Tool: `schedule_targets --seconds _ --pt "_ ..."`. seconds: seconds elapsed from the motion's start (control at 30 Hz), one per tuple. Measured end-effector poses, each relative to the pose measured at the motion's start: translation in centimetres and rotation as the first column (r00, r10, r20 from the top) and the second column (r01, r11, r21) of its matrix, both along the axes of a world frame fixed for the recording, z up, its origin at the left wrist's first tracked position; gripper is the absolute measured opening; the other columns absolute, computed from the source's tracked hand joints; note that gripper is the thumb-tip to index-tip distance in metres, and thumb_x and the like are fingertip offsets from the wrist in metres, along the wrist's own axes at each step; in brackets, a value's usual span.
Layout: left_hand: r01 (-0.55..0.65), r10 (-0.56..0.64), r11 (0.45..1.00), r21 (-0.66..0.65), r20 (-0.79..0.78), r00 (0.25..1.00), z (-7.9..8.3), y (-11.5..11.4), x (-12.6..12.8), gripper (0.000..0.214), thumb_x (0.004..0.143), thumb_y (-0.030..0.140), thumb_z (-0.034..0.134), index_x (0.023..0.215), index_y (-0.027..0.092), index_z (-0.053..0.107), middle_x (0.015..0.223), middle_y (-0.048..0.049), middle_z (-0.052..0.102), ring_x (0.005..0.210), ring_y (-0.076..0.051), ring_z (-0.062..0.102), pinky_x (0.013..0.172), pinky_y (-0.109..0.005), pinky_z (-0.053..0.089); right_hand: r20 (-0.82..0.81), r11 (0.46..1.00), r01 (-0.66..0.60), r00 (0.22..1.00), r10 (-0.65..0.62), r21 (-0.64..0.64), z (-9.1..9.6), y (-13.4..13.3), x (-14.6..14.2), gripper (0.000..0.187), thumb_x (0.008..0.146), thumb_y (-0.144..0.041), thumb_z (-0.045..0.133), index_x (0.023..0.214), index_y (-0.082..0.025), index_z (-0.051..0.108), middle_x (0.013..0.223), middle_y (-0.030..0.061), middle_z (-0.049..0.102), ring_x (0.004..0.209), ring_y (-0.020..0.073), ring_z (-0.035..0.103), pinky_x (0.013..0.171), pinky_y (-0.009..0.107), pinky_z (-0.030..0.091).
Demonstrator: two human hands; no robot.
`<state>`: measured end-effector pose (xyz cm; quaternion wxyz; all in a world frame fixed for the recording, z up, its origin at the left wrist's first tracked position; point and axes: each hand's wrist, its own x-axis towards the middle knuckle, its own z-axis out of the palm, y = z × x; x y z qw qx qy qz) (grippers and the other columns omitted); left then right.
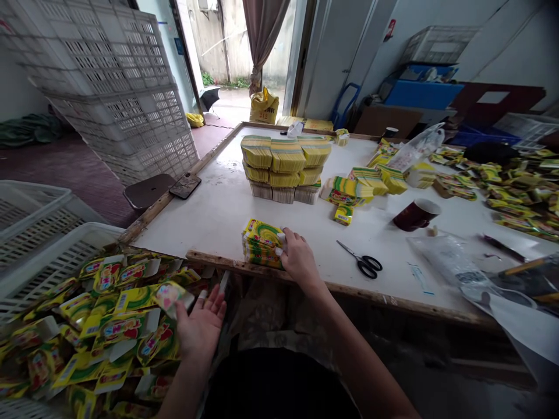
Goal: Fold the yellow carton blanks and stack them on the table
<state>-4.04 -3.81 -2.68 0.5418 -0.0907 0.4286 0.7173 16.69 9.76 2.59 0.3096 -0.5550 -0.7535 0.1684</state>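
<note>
My left hand (201, 326) is palm up over the crate, with its fingers apart. Beside its thumb, a small yellow carton (170, 295) is blurred above the pile; I cannot tell whether it touches the hand. Folded yellow cartons (124, 329) with loose white flaps fill the crate below. My right hand (300, 256) has its fingers and thumb pinched at the right end of a short stack of flattened yellow-green cartons (262, 241) at the table's front edge. White wraps cover some fingertips.
Bundled flat cartons (282, 169) stand three layers high on the table (209, 224). Black-handled scissors (364, 265), a dark mug (417, 214) and more cartons (367, 180) lie rightward. A phone (186, 185) is at the left edge. White crates (109, 87) tower at left.
</note>
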Motion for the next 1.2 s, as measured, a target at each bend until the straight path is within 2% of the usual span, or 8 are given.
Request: schedule_targets --seconds 0.2,0.33,0.47,0.57,0.7,0.9,1.07,1.2 --pt "0.166 -0.163 0.985 0.049 -0.062 0.985 0.9 0.3 3.3 0.044 0.089 0.056 0.040 0.106 0.018 0.056 0.090 -0.0055 0.066 0.063 -0.012 0.063 0.056 -0.023 0.052 -0.073 0.999 -0.037 0.997 0.036 -0.016 -0.1 0.3 -0.2 0.048 0.071 -0.010 0.056 0.118 -0.014 0.047 0.095 0.0104 0.059 0.090 0.0259 0.055 0.084 0.042 0.045" --pt "0.208 -0.173 0.957 0.202 -0.177 0.969 1.8 1.0 4.6 0.058 0.074 0.066 0.057 0.111 0.020 0.057 0.103 -0.0073 0.065 0.083 -0.017 0.065 0.067 -0.027 0.054 -0.282 0.990 -0.126 0.954 0.102 -0.068 0.3 -1.9 -1.0 0.051 0.075 -0.013 0.055 0.121 -0.019 0.036 0.085 0.0017 0.055 0.076 0.0175 0.057 0.071 0.031 0.050" --pt "0.166 -0.080 0.899 0.405 -0.220 0.972 3.2 1.5 5.4 0.066 0.065 0.073 0.059 0.109 0.024 0.059 0.111 -0.0058 0.063 0.106 -0.023 0.058 0.087 -0.034 0.051 -0.727 0.828 -0.513 0.655 0.207 -0.227 -0.4 -6.8 -2.8 0.057 0.071 -0.012 0.060 0.121 -0.023 0.037 0.089 -0.0006 0.053 0.072 0.0125 0.057 0.065 0.026 0.049" --pt "0.134 -0.049 0.877 0.461 -0.193 0.980 4.7 1.8 5.8 0.058 0.074 0.072 0.048 0.099 0.022 0.060 0.092 -0.0043 0.064 0.091 -0.022 0.061 0.079 -0.034 0.053 -0.828 0.719 -0.626 0.546 0.126 -0.303 -0.5 -10.1 -4.0 0.057 0.069 -0.012 0.066 0.119 -0.025 0.041 0.085 -0.0024 0.054 0.071 0.0116 0.055 0.065 0.024 0.046" --pt "0.085 0.009 0.892 0.443 -0.206 0.979 5.6 2.1 5.7 0.063 0.077 0.077 0.031 0.080 0.020 0.057 0.067 0.0014 0.051 0.061 -0.013 0.053 0.065 -0.027 0.051 -0.874 0.665 -0.677 0.481 0.075 -0.315 0.2 -12.0 -4.9 0.058 0.063 -0.025 0.078 0.112 -0.024 0.047 0.086 -0.0023 0.055 0.079 0.0143 0.054 0.069 0.025 0.044" --pt "0.193 -0.097 0.958 0.213 -0.394 0.914 4.1 2.0 5.6 0.069 0.065 0.085 0.039 0.079 0.020 0.058 0.067 0.0003 0.057 0.067 -0.017 0.060 0.066 -0.028 0.052 -0.854 0.723 -0.585 0.520 -0.014 -0.368 -0.9 -10.7 -4.9 0.048 0.060 -0.032 0.081 0.100 -0.022 0.057 0.068 -0.0066 0.050 0.062 0.0114 0.050 0.059 0.022 0.043" --pt "0.287 -0.184 0.943 0.169 -0.454 0.872 3.0 1.6 5.7 0.030 0.072 0.044 0.072 0.090 0.021 0.064 0.078 0.0010 0.070 0.074 -0.017 0.065 0.071 -0.028 0.052 -0.805 0.832 -0.459 0.592 0.025 -0.312 -1.8 -9.1 -3.4 0.022 0.078 -0.037 0.064 0.091 -0.019 0.065 0.075 0.0010 0.065 0.070 0.0163 0.061 0.067 0.029 0.051" --pt "0.346 -0.249 0.929 0.131 -0.472 0.846 3.2 1.9 3.5 0.030 0.071 0.042 0.073 0.088 0.018 0.068 0.079 -0.0027 0.073 0.075 -0.020 0.067 0.072 -0.031 0.052 -0.750 0.867 -0.421 0.655 0.088 -0.266 -1.7 -8.4 -1.9 0.016 0.079 -0.029 0.062 0.091 -0.021 0.071 0.086 0.0044 0.069 0.079 0.0193 0.062 0.073 0.032 0.051"
